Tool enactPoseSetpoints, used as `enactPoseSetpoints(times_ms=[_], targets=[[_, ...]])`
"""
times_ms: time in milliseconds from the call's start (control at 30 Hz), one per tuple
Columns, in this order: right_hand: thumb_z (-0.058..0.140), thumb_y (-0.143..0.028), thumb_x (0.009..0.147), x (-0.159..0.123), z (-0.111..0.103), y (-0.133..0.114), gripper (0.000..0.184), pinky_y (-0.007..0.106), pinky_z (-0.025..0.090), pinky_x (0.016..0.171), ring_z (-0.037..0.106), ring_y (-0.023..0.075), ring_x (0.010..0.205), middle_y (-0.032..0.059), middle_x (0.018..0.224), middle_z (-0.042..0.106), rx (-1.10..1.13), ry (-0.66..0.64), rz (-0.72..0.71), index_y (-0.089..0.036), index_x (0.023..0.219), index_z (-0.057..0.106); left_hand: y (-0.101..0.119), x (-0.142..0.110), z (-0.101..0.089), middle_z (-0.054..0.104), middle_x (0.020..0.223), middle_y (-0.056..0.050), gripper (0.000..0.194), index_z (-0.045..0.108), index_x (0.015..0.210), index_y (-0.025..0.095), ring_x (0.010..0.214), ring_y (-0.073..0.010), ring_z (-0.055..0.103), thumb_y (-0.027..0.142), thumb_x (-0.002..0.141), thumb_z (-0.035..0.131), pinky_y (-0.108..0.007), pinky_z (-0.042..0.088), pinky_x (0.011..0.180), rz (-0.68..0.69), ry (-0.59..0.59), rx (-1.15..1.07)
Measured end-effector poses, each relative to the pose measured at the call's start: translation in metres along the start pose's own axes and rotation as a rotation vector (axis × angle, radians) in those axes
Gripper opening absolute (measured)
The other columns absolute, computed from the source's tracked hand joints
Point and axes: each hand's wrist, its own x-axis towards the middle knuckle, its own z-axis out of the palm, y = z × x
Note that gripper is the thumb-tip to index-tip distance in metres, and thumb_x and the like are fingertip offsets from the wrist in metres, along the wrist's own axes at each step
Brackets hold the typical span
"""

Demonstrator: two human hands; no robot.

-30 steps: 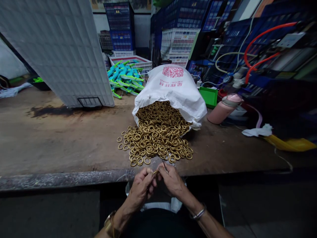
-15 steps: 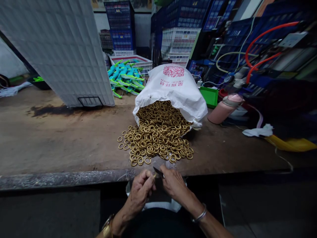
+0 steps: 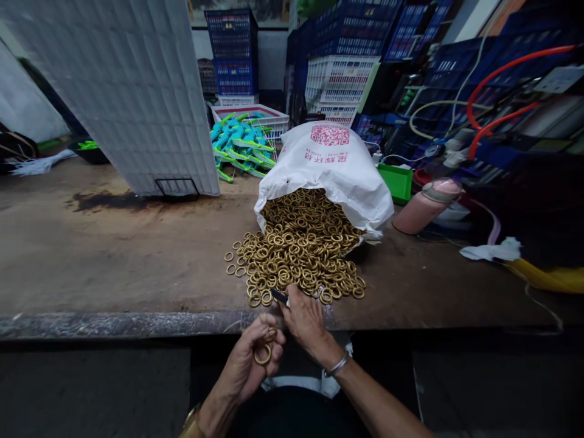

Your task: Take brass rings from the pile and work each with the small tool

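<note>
In my left hand (image 3: 258,348) are gold-coloured rings (image 3: 263,364); one hangs at the palm and another is at the fingertips, the fingers curled about them. My right hand (image 3: 305,317) grips a small knife whose dark blade (image 3: 278,297) points left over the near edge of the ring pile (image 3: 292,261). Fingers hide the knife's handle. The pile spills out of the mouth of a white sack (image 3: 319,161) lying on its side, printed with red characters and a square code. A few rings lie loose at the pile's left.
The brown table (image 3: 137,261) has a worn front edge. A pale quilted panel (image 3: 150,109) stands at left, beside turquoise and green plastic parts (image 3: 241,146). At right are a pink bottle (image 3: 426,207), a green tray (image 3: 396,182) and hoses. Stacked crates (image 3: 340,79) rise behind.
My right hand has moved forward and left with the knife, up to the pile. My left hand has turned and loosened, showing rings in it. The view has shifted slightly left.
</note>
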Motion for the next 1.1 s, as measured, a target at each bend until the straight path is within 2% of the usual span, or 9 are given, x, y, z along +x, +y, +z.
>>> enactPoseSetpoints(times_ms=[67,267,533,733,900,1000,1100], targets=[[0.047,-0.023,0.080,0.002,0.002,0.000,0.012,0.025,0.028,0.059,0.059,0.0181,0.076,0.0048,0.082,0.064,0.002,-0.007,0.011,-0.020,0.092,0.048,0.002,0.001,-0.002,0.056,0.070,-0.001,0.019,0.053,0.086,0.017,0.053,-0.0081,0.049,0.027,0.071,0.059,-0.016,0.030,0.043,-0.028,-0.018,-0.052],[0.048,-0.018,0.077,0.003,-0.002,0.002,0.013,0.025,0.028,0.061,0.059,0.0172,0.078,0.0031,0.083,0.064,0.041,-0.004,0.022,-0.021,0.089,0.051,0.005,0.008,-0.003,0.055,0.072,-0.002,0.018,0.051,0.066,0.013,0.060,-0.0087,0.051,0.026,0.072,0.061,-0.015,0.030,0.042,0.023,0.008,-0.079],[0.047,-0.022,0.080,-0.002,-0.004,0.002,0.015,0.024,0.030,0.062,0.056,0.0157,0.081,0.0026,0.090,0.061,0.085,0.006,-0.044,-0.022,0.095,0.049,0.010,0.012,-0.002,0.051,0.064,0.002,0.020,0.054,0.081,0.015,0.054,-0.0070,0.049,0.023,0.067,0.066,-0.013,0.033,0.039,0.084,0.102,0.014],[0.048,-0.013,0.074,-0.005,0.000,0.000,0.022,0.025,0.029,0.063,0.053,0.0152,0.082,0.0008,0.092,0.057,0.025,-0.015,-0.075,-0.024,0.094,0.048,0.009,0.012,-0.002,0.047,0.059,0.005,0.024,0.053,0.076,0.015,0.049,-0.0056,0.046,0.025,0.062,0.070,-0.013,0.031,0.038,0.106,0.140,0.033],[0.045,-0.013,0.073,-0.004,0.001,0.006,0.020,0.024,0.030,0.063,0.053,0.0154,0.079,0.0036,0.092,0.057,0.073,-0.011,-0.070,-0.021,0.091,0.048,0.005,0.015,-0.003,0.046,0.052,0.007,0.030,0.053,0.079,0.016,0.043,-0.0056,0.043,0.036,0.063,0.068,-0.013,0.030,0.036,0.215,0.209,0.229],[0.044,-0.015,0.074,-0.002,-0.001,0.012,0.013,0.023,0.030,0.060,0.052,0.0135,0.069,0.0022,0.079,0.058,0.252,-0.020,-0.046,-0.019,0.085,0.050,0.002,0.019,-0.003,0.049,0.050,0.006,0.029,0.054,0.083,0.016,0.039,-0.0065,0.042,0.040,0.068,0.062,-0.015,0.031,0.034,0.285,0.217,0.430],[0.042,-0.016,0.073,-0.003,-0.004,0.016,0.008,0.021,0.030,0.055,0.046,0.0109,0.059,-0.0016,0.065,0.053,0.488,-0.036,0.002,-0.019,0.074,0.050,-0.001,0.022,0.003,0.051,0.050,0.005,0.025,0.059,0.086,0.015,0.038,-0.0071,0.042,0.035,0.070,0.060,-0.016,0.032,0.037,0.360,0.221,0.632]])
